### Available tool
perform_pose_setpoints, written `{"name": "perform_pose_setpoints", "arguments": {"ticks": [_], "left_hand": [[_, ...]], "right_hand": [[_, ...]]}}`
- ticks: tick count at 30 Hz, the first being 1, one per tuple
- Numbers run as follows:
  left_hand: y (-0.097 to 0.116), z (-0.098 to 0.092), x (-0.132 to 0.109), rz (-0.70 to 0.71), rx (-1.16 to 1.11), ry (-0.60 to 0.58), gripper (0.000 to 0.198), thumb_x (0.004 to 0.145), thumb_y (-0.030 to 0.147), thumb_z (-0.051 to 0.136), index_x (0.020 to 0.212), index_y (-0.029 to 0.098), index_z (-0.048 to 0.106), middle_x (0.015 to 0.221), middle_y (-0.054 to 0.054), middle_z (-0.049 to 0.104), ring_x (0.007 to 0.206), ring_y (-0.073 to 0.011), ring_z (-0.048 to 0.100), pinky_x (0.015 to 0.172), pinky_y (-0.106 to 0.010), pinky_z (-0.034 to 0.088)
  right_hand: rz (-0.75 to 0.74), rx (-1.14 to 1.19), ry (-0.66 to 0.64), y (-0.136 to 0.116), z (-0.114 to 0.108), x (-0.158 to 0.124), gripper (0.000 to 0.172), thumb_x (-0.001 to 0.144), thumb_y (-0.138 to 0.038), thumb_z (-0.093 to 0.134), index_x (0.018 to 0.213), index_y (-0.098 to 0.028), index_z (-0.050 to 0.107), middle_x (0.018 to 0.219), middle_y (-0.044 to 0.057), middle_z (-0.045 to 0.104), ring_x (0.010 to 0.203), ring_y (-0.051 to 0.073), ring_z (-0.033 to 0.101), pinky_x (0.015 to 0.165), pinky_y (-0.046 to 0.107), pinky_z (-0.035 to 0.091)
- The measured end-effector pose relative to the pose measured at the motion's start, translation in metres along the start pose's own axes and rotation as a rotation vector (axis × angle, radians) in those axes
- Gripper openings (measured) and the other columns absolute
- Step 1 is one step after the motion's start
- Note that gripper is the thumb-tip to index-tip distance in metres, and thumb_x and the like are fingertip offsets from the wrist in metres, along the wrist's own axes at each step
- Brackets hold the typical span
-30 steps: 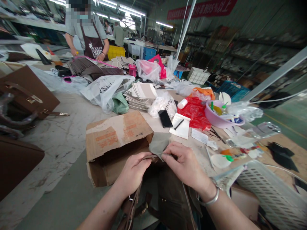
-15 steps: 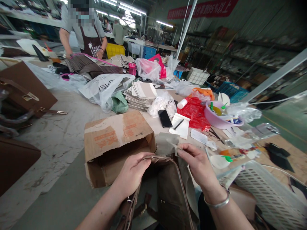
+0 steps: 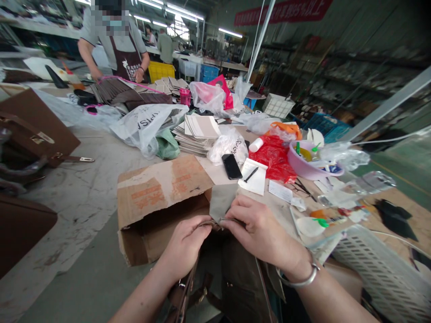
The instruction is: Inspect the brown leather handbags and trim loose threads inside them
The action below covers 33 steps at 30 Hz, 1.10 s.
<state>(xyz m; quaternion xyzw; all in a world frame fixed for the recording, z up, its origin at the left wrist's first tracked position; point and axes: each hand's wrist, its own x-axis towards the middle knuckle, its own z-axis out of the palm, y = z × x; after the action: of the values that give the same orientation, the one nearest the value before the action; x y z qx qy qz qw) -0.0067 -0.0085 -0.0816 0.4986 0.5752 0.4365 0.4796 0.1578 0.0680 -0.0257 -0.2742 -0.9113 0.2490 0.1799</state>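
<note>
A dark brown bag point(image 3: 240, 273) stands with its opening towards me, below my hands. My left hand point(image 3: 185, 246) is closed on the bag's upper edge, thumb on top. Close beside it, my right hand point(image 3: 257, 229) pinches the same rim. A flap of thin grey material point(image 3: 222, 202) rises from the rim between the hands, its lower end at the right fingertips. Straps and small metal fittings show inside the bag, partly in shadow. Directly behind the left hand lies an open cardboard box point(image 3: 161, 186) on its side.
A black phone point(image 3: 231, 166) and a notepad point(image 3: 257, 181) with a pen lie beyond the box. Right of them are a red plastic bag point(image 3: 273, 159) and a pink basin point(image 3: 311, 168). A white crate point(image 3: 373, 264) stands right. Brown handbags point(image 3: 40, 116) sit left. A co-worker point(image 3: 114, 49) stands across the table.
My right hand has moved left and slightly down, in close to my left hand. The grey flap has shifted left with it. The left hand stays almost in place.
</note>
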Motion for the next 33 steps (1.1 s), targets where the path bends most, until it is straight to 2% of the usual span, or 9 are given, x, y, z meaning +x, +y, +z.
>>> {"name": "perform_pose_setpoints", "arguments": {"ticks": [4, 8, 10, 14, 17, 22, 25, 28, 33], "left_hand": [[0.000, -0.003, -0.003, 0.010, -0.022, -0.004, 0.026, 0.085, 0.020, 0.045, 0.096, 0.019, 0.067, 0.096, 0.000, 0.069, 0.094, -0.0166, 0.059, 0.084, -0.022, 0.041], [-0.001, -0.006, -0.005, -0.006, 0.009, 0.023, 0.025, 0.087, 0.024, 0.045, 0.101, 0.021, 0.065, 0.102, 0.001, 0.068, 0.098, -0.0158, 0.059, 0.087, -0.021, 0.040], [0.000, -0.006, -0.004, -0.002, 0.015, 0.013, 0.025, 0.087, 0.024, 0.046, 0.104, 0.023, 0.064, 0.104, 0.002, 0.067, 0.100, -0.0151, 0.058, 0.088, -0.020, 0.040], [0.002, -0.003, -0.002, 0.015, 0.064, -0.044, 0.025, 0.088, 0.024, 0.046, 0.106, 0.025, 0.063, 0.107, 0.002, 0.066, 0.101, -0.0147, 0.058, 0.088, -0.020, 0.040], [0.004, -0.002, -0.001, 0.008, 0.113, -0.047, 0.025, 0.088, 0.025, 0.046, 0.108, 0.025, 0.062, 0.110, 0.001, 0.065, 0.102, -0.0154, 0.058, 0.089, -0.021, 0.041], [0.004, 0.000, -0.001, -0.015, 0.149, -0.062, 0.026, 0.088, 0.028, 0.047, 0.108, 0.024, 0.062, 0.111, -0.001, 0.065, 0.103, -0.0166, 0.059, 0.091, -0.023, 0.043], [0.005, 0.001, -0.001, -0.025, 0.176, -0.066, 0.028, 0.086, 0.029, 0.050, 0.111, 0.023, 0.062, 0.113, -0.003, 0.065, 0.102, -0.0170, 0.059, 0.090, -0.024, 0.044], [0.009, 0.000, 0.000, -0.021, 0.186, -0.064, 0.029, 0.086, 0.029, 0.051, 0.111, 0.022, 0.062, 0.110, -0.003, 0.066, 0.097, -0.0160, 0.061, 0.086, -0.023, 0.046], [0.011, -0.003, 0.003, -0.030, 0.244, -0.019, 0.023, 0.084, 0.028, 0.053, 0.100, 0.022, 0.068, 0.099, -0.001, 0.070, 0.085, -0.0141, 0.064, 0.079, -0.020, 0.048]], "right_hand": [[0.086, -0.004, 0.016, 0.010, -0.007, -0.007, 0.016, 0.084, -0.017, 0.053, 0.068, -0.017, 0.056, 0.073, 0.001, 0.052, 0.071, 0.013, 0.051, 0.063, 0.025, 0.040], [0.229, 0.019, 0.106, 0.039, -0.010, -0.022, 0.014, 0.084, -0.020, 0.052, 0.070, -0.019, 0.055, 0.074, 0.002, 0.054, 0.074, 0.015, 0.052, 0.068, 0.028, 0.043], [0.277, 0.071, 0.186, 0.056, -0.006, -0.030, 0.006, 0.083, -0.021, 0.052, 0.080, -0.020, 0.057, 0.084, 0.003, 0.057, 0.083, 0.016, 0.055, 0.073, 0.030, 0.045], [0.300, 0.234, 0.288, 0.072, 0.004, -0.043, 0.022, 0.085, -0.020, 0.048, 0.102, -0.024, 0.061, 0.107, 0.003, 0.061, 0.100, 0.018, 0.057, 0.085, 0.031, 0.046], [0.258, 0.308, 0.237, 0.066, 0.006, -0.045, 0.027, 0.088, -0.018, 0.044, 0.102, -0.027, 0.066, 0.103, 0.001, 0.067, 0.098, 0.017, 0.060, 0.083, 0.028, 0.047], [0.121, 0.293, 0.103, 0.049, -0.006, -0.031, 0.033, 0.090, -0.018, 0.042, 0.116, -0.026, 0.061, 0.103, 0.003, 0.067, 0.092, 0.016, 0.061, 0.078, 0.026, 0.046], [0.028, 0.264, -0.010, 0.044, -0.010, -0.019, 0.031, 0.088, -0.028, 0.052, 0.117, -0.021, 0.060, 0.086, 0.003, 0.067, 0.073, 0.012, 0.060, 0.066, 0.022, 0.043], [-0.090, 0.228, -0.154, 0.042, -0.008, -0.010, 0.041, 0.084, -0.036, 0.059, 0.122, -0.021, 0.057, 0.073, 0.001, 0.064, 0.063, 0.010, 0.055, 0.059, 0.021, 0.039], [-0.169, 0.075, -0.252, 0.037, -0.010, -0.003, 0.028, 0.091, -0.030, 0.048, 0.116, -0.023, 0.061, 0.067, 0.000, 0.058, 0.061, 0.010, 0.050, 0.059, 0.023, 0.034]]}}
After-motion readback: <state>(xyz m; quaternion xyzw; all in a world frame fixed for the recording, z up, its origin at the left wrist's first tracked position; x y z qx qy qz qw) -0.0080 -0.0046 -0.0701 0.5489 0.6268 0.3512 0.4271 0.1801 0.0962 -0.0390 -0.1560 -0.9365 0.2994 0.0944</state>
